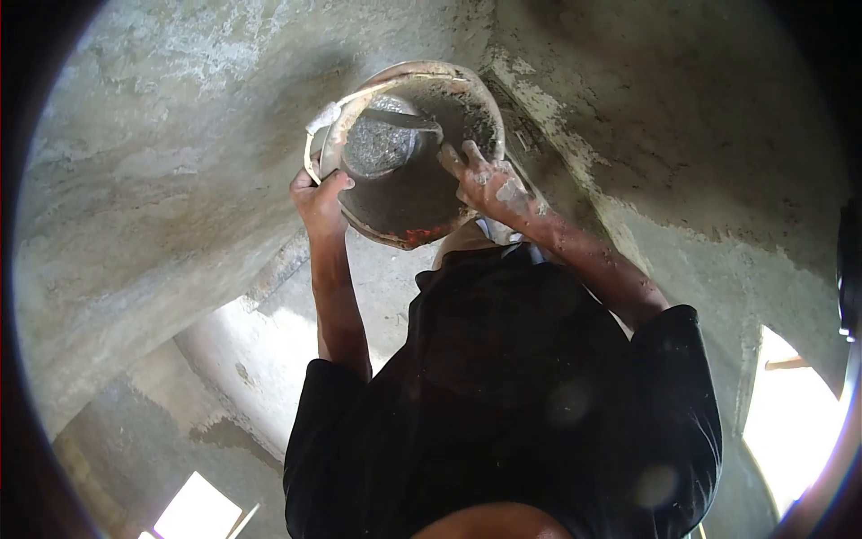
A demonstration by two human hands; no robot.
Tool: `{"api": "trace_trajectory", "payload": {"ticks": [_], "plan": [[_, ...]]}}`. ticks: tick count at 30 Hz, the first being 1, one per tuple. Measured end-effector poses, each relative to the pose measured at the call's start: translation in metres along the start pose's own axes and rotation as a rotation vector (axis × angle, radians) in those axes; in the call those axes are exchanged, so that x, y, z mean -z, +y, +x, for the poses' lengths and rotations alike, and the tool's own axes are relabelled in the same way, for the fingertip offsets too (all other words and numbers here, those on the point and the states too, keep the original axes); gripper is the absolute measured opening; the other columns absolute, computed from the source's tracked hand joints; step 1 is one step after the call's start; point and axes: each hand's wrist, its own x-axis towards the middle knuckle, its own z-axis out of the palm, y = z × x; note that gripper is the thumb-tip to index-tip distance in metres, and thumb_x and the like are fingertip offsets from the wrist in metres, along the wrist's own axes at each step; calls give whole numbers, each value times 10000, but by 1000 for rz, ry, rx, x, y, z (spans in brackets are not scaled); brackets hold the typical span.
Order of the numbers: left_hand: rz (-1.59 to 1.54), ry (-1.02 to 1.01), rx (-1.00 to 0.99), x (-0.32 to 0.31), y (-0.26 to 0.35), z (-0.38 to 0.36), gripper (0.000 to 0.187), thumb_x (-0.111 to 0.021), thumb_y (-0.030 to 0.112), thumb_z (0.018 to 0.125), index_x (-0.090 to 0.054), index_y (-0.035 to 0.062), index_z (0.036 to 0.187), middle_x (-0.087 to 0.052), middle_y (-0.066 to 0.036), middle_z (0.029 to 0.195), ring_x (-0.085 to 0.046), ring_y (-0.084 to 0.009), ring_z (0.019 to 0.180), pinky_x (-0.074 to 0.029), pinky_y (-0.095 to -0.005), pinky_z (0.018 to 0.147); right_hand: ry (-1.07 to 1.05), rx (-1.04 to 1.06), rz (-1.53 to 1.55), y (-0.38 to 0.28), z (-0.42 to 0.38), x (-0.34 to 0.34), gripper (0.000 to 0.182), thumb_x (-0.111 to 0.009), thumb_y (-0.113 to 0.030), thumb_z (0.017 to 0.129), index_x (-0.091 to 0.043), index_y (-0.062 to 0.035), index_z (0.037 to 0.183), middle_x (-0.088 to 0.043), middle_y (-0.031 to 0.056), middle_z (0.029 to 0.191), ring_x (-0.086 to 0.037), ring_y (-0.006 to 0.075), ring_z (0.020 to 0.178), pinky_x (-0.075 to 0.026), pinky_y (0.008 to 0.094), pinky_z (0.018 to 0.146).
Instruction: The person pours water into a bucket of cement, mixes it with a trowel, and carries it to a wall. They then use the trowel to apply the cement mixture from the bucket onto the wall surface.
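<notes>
A round bucket (404,193), its rim and inner wall caked with mortar, is tilted so that its inside shows. My left hand (321,198) grips the rim at its left side, fingers behind and thumb in front, near the pale handle (325,119). Wet grey material (382,148) lies at the bottom. A curved tool (404,119) reaches across the inside. My right hand (489,184), smeared with mortar, is at the right rim with its fingers bent over the opening; whether it holds the tool's handle cannot be made out.
Rough plastered walls (171,171) surround me, and a corner edge (566,135) runs down behind the bucket. Bright openings show at the lower left (197,508) and lower right (795,422). A pale floor or wall surface is below my left forearm.
</notes>
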Motion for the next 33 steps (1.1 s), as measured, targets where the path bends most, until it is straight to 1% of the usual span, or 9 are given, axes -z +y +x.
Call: {"api": "trace_trajectory", "payload": {"ticks": [2,7,11,14,19,24,26,27,33], "plan": [[-27,-36,-3,-2,10,10,366,-564,-41,644,-578,-111,1004,-617,-79,756,-552,-119,575,-450,-229,554,-342,-326,349,-1,11,20,421,-508,-121,809,-440,-53,1219,-451,201,1256,-601,335,948,-512,414,757],[-78,-37,-25,-4,16,25,360,-569,-36,642,-575,-111,994,-624,-105,743,-558,-127,550,-458,-239,542,-627,-214,220,21,15,82,431,-497,-128,820,-436,-55,1241,-485,185,1202,-604,308,958,-494,401,778],[-90,-43,-12,-13,15,29,360,-564,-48,628,-575,-114,982,-621,-102,728,-553,-129,525,-462,-240,534,-238,-203,-73,30,-8,41,514,-467,-143,841,-343,-124,1340,-492,165,1234,-626,244,898,-528,313,654],[-110,-86,14,-25,23,31,333,-561,-52,621,-578,-108,950,-614,-101,700,-550,-134,509,-463,-245,522,-339,-380,118,13,36,85,498,-493,-85,813,-374,-40,1294,-521,159,1002,-617,297,889,-510,416,745],[-216,-147,27,-31,23,39,227,-561,-51,619,-577,-69,844,-588,-88,631,-546,-142,493,-467,-253,507,-371,-225,128,1,4,58,510,-489,-68,794,-382,-66,1293,-531,135,911,-641,279,812,-537,363,651],[-156,-133,28,-34,20,40,175,-561,-56,624,-568,-49,799,-577,-82,627,-546,-142,492,-475,-256,509,-272,-185,15,24,-1,96,529,-507,-109,804,-354,-20,1303,-535,170,1066,-634,287,816,-524,366,717],[-168,-143,32,-38,22,38,182,-558,-59,627,-571,-51,808,-580,-83,642,-546,-141,495,-475,-257,510,-456,-485,181,29,28,114,565,-519,-105,801,-318,-23,1322,-490,172,1143,-628,300,797,-519,378,734],[-179,-153,36,-42,25,38,188,-555,-62,629,-574,-53,816,-584,-83,658,-545,-139,498,-476,-258,511,-232,-445,58,29,23,94,574,-516,-85,799,-298,-17,1325,-472,156,1085,-625,315,765,-519,387,727],[-198,-108,31,-51,29,38,244,-550,-68,632,-587,-68,873,-586,-77,677,-540,-134,504,-472,-255,517,-383,-379,124,19,-5,77,506,-505,-69,783,-379,1,1269,-487,191,1131,-605,302,857,-512,384,707]]}}
